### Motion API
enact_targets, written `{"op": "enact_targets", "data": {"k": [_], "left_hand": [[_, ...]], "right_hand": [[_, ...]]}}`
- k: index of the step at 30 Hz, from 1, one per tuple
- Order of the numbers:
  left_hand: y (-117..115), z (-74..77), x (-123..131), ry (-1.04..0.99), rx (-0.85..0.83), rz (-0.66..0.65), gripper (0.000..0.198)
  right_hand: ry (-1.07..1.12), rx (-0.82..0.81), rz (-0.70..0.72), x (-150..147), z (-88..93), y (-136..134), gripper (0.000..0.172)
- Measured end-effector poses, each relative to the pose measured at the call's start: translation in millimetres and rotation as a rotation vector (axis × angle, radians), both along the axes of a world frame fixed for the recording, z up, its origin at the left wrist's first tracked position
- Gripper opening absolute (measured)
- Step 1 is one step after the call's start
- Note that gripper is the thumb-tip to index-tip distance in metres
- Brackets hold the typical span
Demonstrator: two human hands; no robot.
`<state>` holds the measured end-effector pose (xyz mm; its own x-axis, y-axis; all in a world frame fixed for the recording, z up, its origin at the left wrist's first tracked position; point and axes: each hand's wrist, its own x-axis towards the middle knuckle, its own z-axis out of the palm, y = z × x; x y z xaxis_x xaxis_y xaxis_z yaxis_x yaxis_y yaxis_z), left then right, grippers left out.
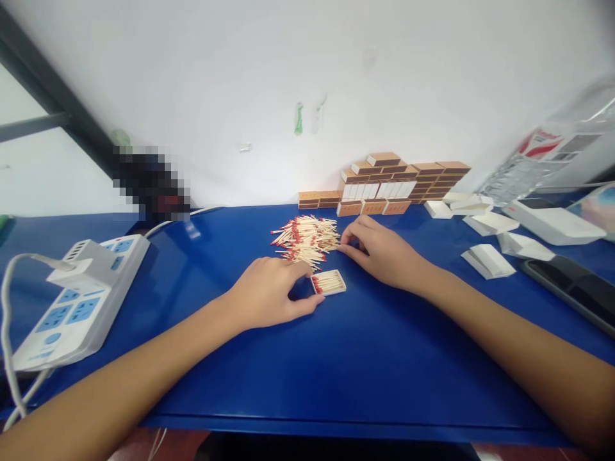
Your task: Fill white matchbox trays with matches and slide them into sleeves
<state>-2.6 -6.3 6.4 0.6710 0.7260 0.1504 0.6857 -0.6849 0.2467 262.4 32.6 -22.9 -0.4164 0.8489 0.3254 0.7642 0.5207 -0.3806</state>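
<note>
Matches (307,237) lay heaped on the blue table (375,358). The left hand (271,291) pinched one end of a little white tray (334,292) holding more matches. Further right, the right hand (372,246) was by the heap's edge; I couldn't tell if it held one. Stacked matchboxes (384,186) stood behind.

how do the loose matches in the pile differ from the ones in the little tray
The loose matches lie heaped on the blue table, while the tray matches sit inside the small tray. The loose matches point many ways; the tray matches lie roughly side by side. The loose matches far outnumber the tray matches. Both have pale sticks and red heads.
</note>
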Motion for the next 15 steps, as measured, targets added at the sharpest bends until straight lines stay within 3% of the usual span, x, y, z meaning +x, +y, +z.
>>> {"op": "enact_targets", "data": {"k": [9,15], "left_hand": [[0,-3.0,0,-0.009,0.023,-0.012,0.032],[4,-4.1,-2,-0.022,0.051,0.011,0.032]], "right_hand": [[-0.004,-0.025,0.029,6,6.2,-2,0.012],[-0.041,-0.043,0.098,0,24.6,-22,0.014]]}}
